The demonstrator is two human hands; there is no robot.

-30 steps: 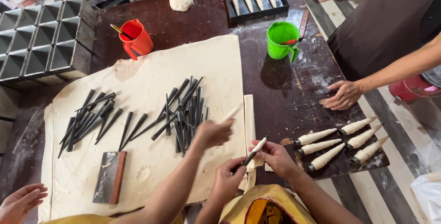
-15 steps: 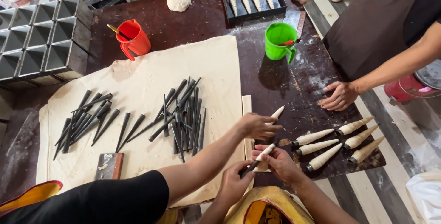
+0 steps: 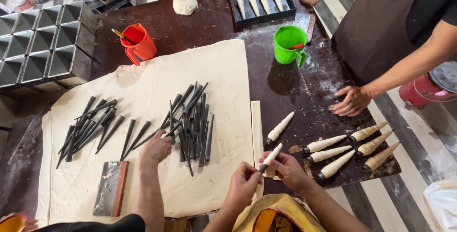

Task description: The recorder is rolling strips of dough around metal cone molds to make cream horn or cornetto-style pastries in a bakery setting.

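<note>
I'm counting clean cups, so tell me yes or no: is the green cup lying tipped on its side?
No, the green cup stands upright on the dark table, open mouth facing up.

A bakery: dough sheet (image 3: 200, 70), cone moulds (image 3: 190, 122), baking tins (image 3: 43, 41).

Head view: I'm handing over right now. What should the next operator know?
Left hand: grip shut on the narrow end of the half-wrapped cone.
Right hand: grip shut on the same cone, at its dough.
Done: seven wrapped cones lie on the dark table to the right.
Left: many bare black moulds on the dough sheet, with a cut strip beside it. A co-worker's hand is at the moulds.
</note>
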